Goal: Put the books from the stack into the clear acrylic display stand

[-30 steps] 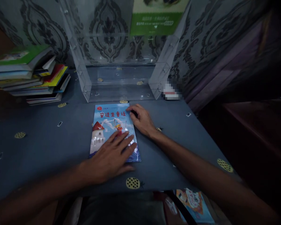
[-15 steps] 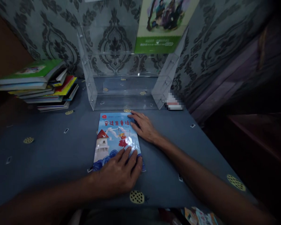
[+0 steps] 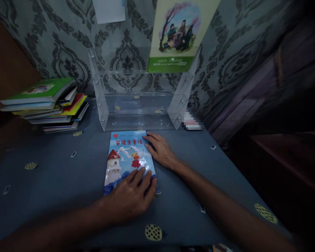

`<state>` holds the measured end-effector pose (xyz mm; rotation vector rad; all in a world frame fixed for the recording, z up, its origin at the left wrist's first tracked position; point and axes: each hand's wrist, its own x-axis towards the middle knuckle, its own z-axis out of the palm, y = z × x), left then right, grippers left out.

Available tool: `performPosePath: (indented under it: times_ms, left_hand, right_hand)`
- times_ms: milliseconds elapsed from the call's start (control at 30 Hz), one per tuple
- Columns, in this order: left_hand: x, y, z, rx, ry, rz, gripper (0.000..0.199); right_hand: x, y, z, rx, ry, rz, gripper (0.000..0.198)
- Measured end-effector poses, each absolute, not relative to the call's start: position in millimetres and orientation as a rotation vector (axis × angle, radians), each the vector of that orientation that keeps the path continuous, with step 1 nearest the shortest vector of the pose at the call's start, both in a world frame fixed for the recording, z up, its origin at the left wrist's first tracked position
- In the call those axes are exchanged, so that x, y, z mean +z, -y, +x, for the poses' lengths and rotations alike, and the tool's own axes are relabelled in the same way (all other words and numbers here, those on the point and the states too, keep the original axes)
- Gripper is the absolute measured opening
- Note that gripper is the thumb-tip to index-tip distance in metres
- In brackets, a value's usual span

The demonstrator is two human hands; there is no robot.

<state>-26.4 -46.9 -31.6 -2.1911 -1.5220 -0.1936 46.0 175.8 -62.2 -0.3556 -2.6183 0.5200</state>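
Note:
A blue picture-cover storybook with red Chinese characters lies flat and closed on the table. Across its lower right part rests my left hand, fingers stretched out flat on the cover. Beside the book's upper right edge is my right hand, its fingertips touching the edge and cover corner, fingers extended and apart. Neither hand grips anything. Just behind the book stands a clear acrylic tiered display rack.
A pile of books sits at the left back. A green-and-cream book stands upright high on the rack. Right of the rack lies a blurred-out object. The patterned cloth on the table drops off at the right edge, near a hanging curtain.
The view has tilted up slightly, so the scene sits lower and more of the upright book and wall shows. Both hands keep their places on the storybook.

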Motion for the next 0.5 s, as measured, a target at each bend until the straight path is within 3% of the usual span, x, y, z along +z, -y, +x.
performPosePath:
  times_ms: [500]
  left_hand:
    - [-27.9, 42.0, -38.6, -0.162, 1.564, -2.200, 0.034]
  right_hand:
    - [-61.5, -176.4, 45.9, 0.531, 2.645, -0.336, 0.044]
